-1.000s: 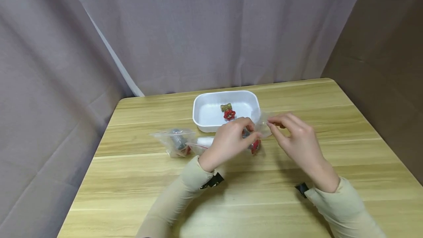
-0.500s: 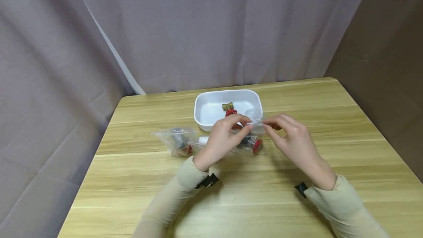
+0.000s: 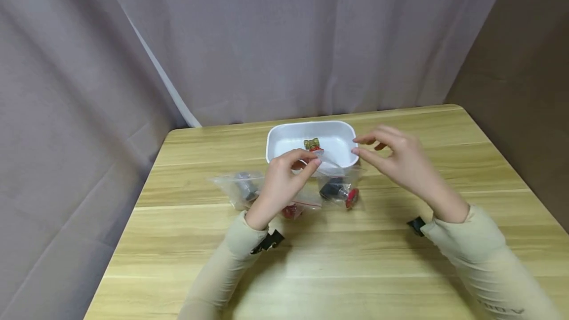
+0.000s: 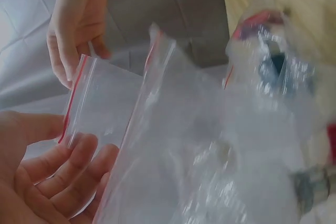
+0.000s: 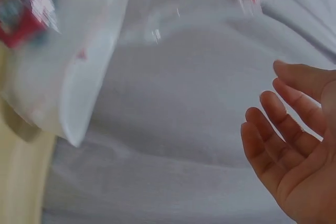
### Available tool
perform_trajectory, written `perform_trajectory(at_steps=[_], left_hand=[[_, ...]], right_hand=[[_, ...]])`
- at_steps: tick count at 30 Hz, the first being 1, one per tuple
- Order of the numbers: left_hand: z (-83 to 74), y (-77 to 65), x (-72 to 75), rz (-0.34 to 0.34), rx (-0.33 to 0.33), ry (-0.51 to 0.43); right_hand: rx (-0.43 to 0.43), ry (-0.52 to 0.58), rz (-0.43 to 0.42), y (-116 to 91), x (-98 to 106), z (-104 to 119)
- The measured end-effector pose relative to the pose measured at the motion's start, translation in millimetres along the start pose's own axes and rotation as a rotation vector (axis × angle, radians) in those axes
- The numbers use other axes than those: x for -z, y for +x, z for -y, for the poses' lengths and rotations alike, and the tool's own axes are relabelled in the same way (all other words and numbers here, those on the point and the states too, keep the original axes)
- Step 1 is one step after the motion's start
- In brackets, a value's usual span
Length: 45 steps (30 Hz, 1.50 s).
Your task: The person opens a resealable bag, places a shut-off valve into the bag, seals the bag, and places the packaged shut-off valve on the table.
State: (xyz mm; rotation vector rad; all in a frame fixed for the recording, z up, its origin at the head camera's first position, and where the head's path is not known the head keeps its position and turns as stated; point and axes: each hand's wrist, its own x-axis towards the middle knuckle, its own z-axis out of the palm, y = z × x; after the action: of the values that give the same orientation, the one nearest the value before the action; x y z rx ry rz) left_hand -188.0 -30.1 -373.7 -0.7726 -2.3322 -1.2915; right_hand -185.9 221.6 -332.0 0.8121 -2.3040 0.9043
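My left hand [image 3: 284, 177] pinches a small clear zip bag [image 4: 107, 93] between thumb and fingers at its red-striped mouth. The bag looks flat and see-through and hangs over the near rim of the white tray [image 3: 348, 135]. To the right, my right hand [image 3: 397, 162] hovers by the tray's right end, thumb and fingers apart, holding nothing. Inside the tray lies a brass valve [image 3: 311, 143] with a red handle, partly hidden behind the left fingers and the bag. In the right wrist view the right hand's fingers [image 5: 273, 135] are spread and relaxed.
Several larger zip bags lie in front of the tray. One holds a grey fitting [image 3: 244, 184], another a red piece [image 3: 292, 210], and a third a dark valve with a red handwheel [image 3: 352, 197]. Grey curtain [image 3: 249, 43] hangs behind the wooden table [image 3: 333, 270].
Both hands were pinching the small bag's mouth. The right hand has let go and moved up and right, while the left has drawn the bag leftward, uncovering the valve bag.
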Motion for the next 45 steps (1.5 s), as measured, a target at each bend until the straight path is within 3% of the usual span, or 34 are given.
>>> perform_trajectory(at_steps=[5,9,19,24,30,33,39,45], left_hand=[[-1.7,-3.3,9.3,-0.019,0.010,0.040],[-3.9,-5.7,10.5,-0.002,0.013,0.045],[-10.9,-9.8,2.5,0.046,0.026,0.036],[-15.1,-12.7,-4.8,0.051,0.008,0.022],[-22.6,-12.8,-15.3,0.082,-0.026,0.014],[-24.1,-11.4,-17.7,0.098,-0.043,0.020],[-23.6,-9.0,-16.9,0.113,-0.053,0.026],[-22.1,-10.6,-16.9,0.123,-0.055,0.028]], right_hand=[[-0.031,-0.048,0.052,38.3,8.3,-9.3],[-0.081,-0.028,0.177,64.0,-3.7,-18.7],[-0.189,-0.052,0.676,108.9,-80.7,-63.5],[-0.229,-0.065,0.953,113.7,-117.6,-85.2],[-0.322,-0.065,1.211,106.0,-135.3,-104.7],[-0.317,-0.096,1.257,104.9,-139.2,-108.8],[-0.189,-0.188,1.198,108.4,-139.3,-105.8],[-0.152,-0.176,1.177,105.6,-144.4,-108.0]])
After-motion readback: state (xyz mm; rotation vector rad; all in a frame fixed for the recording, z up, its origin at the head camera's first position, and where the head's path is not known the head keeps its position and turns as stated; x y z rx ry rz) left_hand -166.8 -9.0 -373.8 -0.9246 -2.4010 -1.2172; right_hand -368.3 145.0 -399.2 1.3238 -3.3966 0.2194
